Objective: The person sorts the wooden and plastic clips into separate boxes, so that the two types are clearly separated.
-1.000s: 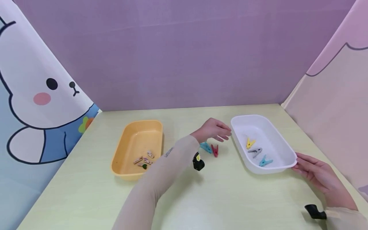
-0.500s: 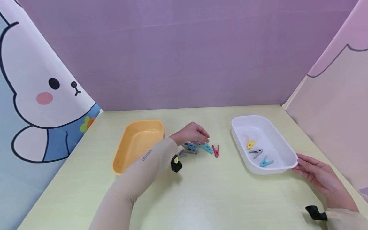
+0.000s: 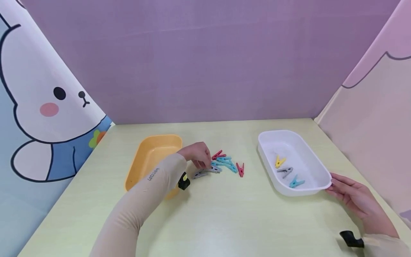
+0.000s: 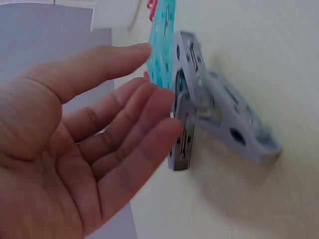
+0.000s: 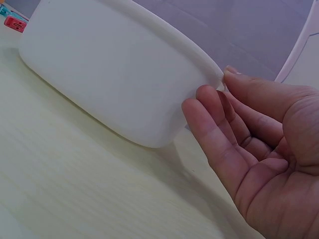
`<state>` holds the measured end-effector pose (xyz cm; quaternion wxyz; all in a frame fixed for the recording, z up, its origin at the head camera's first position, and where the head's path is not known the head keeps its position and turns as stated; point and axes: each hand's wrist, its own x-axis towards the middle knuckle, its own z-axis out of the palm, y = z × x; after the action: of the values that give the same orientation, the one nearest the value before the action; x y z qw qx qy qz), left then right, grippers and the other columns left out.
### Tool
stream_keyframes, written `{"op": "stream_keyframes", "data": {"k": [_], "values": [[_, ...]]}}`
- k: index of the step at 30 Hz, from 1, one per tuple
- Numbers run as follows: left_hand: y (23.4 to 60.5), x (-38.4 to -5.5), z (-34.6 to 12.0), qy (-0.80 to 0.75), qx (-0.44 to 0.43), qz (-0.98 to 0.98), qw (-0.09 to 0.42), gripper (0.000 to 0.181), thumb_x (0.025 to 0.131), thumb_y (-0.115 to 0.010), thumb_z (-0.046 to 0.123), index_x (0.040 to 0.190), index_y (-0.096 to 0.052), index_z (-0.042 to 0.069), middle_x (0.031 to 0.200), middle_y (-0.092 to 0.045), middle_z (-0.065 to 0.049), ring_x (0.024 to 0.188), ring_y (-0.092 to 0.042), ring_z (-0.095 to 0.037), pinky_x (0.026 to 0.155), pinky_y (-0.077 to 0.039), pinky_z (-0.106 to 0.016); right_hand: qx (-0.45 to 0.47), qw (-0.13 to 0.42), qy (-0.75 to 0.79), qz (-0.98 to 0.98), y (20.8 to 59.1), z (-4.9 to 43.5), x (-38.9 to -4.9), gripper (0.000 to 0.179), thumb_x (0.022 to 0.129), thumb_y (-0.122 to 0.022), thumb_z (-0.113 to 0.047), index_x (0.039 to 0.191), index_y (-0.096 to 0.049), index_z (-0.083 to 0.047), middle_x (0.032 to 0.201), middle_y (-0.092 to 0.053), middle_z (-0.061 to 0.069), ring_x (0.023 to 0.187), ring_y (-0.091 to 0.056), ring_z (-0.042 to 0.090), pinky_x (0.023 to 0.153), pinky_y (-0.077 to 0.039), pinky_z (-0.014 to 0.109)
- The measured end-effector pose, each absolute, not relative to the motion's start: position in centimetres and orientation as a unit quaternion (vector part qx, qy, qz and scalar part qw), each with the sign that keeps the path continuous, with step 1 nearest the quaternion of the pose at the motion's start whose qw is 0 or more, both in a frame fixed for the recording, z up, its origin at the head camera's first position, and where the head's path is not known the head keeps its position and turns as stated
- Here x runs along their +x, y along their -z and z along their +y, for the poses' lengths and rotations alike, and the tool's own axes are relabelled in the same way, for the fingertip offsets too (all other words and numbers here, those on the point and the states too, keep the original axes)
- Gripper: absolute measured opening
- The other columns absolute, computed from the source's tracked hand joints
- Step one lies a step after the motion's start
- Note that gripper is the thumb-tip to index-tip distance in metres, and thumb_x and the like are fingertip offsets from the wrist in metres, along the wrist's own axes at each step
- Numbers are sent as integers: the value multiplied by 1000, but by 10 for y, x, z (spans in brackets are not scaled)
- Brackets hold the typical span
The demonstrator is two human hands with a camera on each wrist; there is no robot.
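My left hand (image 3: 198, 155) is at the left end of a loose row of clothespins. In the left wrist view its fingers (image 4: 127, 119) are relaxed, thumb apart, tips close beside several grey clothespins (image 4: 244, 122); whether they touch cannot be told. Teal clothespins (image 3: 226, 163) and a red clothespin (image 3: 219, 155) lie just right of it, and another red clothespin (image 3: 240, 170) lies apart. My right hand (image 3: 356, 198) pinches the near right corner of the white tray (image 3: 289, 144), thumb on the rim and fingers beneath. Inside lie a yellow clothespin (image 3: 279, 162), a grey one and a teal one.
A yellow tray (image 3: 154, 144) stands on the left, its near part hidden behind my left forearm. The pale table (image 3: 231, 214) meets a purple backdrop (image 3: 205, 64) at the back, with printed side panels left and right.
My left hand has moved left from beside the white tray to the grey clothespins, uncovering teal and red ones along the way. My right hand keeps its grip on the white tray's corner.
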<state>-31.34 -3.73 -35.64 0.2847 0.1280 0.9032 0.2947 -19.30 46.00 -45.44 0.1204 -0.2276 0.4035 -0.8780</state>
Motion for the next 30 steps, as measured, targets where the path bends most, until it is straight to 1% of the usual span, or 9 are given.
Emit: {"op": "stream_keyframes", "data": {"k": [3, 9, 12, 18, 23, 30], "values": [[356, -315, -41, -275, 115, 908, 296, 8, 82, -79, 6, 83, -72, 5, 83, -69, -6, 72, -60, -18, 68, -59, -31, -227, 119, 878, 404, 453, 460, -194, 44, 102, -27, 16, 127, -62, 9, 121, -66, 22, 107, -67, 33, 91, -53, 38], [356, -318, -44, -242, 89, 911, 322, 16, 76, -85, 5, 85, -71, 5, 88, -68, -7, 78, -60, -21, 73, -58, -32, -230, 122, 878, 402, 451, 460, -195, 44, 102, -26, 16, 127, -62, 9, 121, -66, 22, 107, -67, 33, 91, -53, 38], [359, -317, -43, -245, 72, 906, 338, 21, 75, -86, 3, 89, -70, 5, 92, -67, -9, 83, -61, -23, 77, -58, -33, -227, 122, 877, 405, 450, 460, -196, 44, 102, -27, 16, 127, -62, 9, 121, -66, 22, 107, -67, 33, 91, -53, 38], [366, -316, -42, -234, 49, 906, 350, 42, 69, -92, 7, 100, -63, 8, 101, -62, -11, 91, -61, -29, 79, -56, -37, -228, 125, 873, 413, 449, 461, -198, 44, 103, -27, 15, 128, -62, 8, 122, -66, 21, 107, -67, 33, 91, -53, 38], [368, -316, -42, -236, 64, 907, 343, 43, 69, -90, 4, 101, -61, 7, 100, -60, -10, 89, -60, -28, 75, -57, -34, -230, 126, 872, 414, 447, 463, -200, 43, 102, -29, 15, 128, -62, 8, 121, -66, 22, 107, -67, 33, 91, -53, 38], [372, -319, -44, -261, 99, 900, 334, 38, 71, -87, 1, 98, -61, 5, 99, -59, -11, 76, -60, -24, 67, -57, -28, -224, 126, 873, 414, 446, 465, -201, 45, 102, -27, 16, 127, -63, 8, 120, -67, 22, 106, -68, 33, 91, -53, 39]]}}
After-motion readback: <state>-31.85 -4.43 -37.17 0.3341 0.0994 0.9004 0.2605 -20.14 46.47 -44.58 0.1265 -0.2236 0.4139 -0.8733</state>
